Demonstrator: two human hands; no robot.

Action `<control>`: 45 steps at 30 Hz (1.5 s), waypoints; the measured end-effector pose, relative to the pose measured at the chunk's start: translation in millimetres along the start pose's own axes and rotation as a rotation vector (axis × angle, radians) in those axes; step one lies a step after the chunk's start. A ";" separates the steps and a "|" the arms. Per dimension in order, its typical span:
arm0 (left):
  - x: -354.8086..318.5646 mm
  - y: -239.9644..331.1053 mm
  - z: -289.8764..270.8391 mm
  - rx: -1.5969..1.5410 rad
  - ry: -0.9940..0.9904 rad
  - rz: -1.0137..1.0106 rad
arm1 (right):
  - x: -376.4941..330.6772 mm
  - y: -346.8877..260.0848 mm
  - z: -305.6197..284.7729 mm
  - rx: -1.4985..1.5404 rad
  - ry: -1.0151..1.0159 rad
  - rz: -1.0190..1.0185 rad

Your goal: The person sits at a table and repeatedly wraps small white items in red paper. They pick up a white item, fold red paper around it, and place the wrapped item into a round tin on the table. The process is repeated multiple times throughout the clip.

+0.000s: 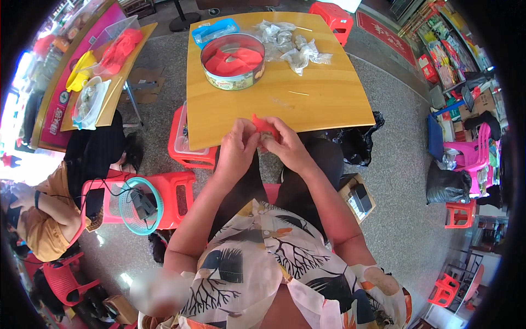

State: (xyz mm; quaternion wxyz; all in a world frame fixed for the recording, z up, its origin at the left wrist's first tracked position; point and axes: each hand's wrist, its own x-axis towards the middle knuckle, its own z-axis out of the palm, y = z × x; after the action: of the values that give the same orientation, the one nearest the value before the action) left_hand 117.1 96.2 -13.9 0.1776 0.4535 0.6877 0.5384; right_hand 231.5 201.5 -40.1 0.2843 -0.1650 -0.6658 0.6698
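Just past the near edge of the wooden table (pixel 318 112), both my hands meet around a small, soft red piece (pixel 264 125) that looks like cloth or thin film. My left hand (pixel 239 147) pinches its left side with curled fingers. On the other side, my right hand (pixel 287 146) closes its thumb and fingers on it. Something small and brownish shows between the fingertips, too small to name. Farther back on the table stands a round tin (pixel 235 83), with more red pieces (pixel 233 61) lying inside.
A blue plastic basket (pixel 215 32) sits behind the tin. Crumpled clear bags (pixel 300 56) and a thin stick (pixel 298 93) lie on the table. Red stools (pixel 178 200) and a teal basket (pixel 141 205) stand at left, near another person (pixel 52 214). A cardboard box (pixel 357 198) lies at right.
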 end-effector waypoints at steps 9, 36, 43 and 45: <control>-3.5 -5.8 4.2 0.036 -0.020 0.064 | 4.3 -15.6 1.1 -0.748 0.007 -0.054; 9.0 -5.4 -20.0 0.427 -0.329 0.450 | 9.9 -36.8 -43.7 -0.029 -0.323 0.449; 2.2 1.0 -11.1 0.323 -0.365 0.284 | -1.5 -26.6 -44.9 -0.052 -0.218 0.273; 1.2 -1.0 -8.2 0.367 -0.367 0.283 | -4.4 -19.8 -43.7 -0.065 -0.203 0.252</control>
State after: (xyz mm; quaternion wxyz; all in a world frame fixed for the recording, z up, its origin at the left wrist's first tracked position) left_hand 110.0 92.4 -11.5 0.1371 0.6592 0.6599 0.3334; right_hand 264.4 232.8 -23.9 0.1238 -0.1878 -0.6863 0.6916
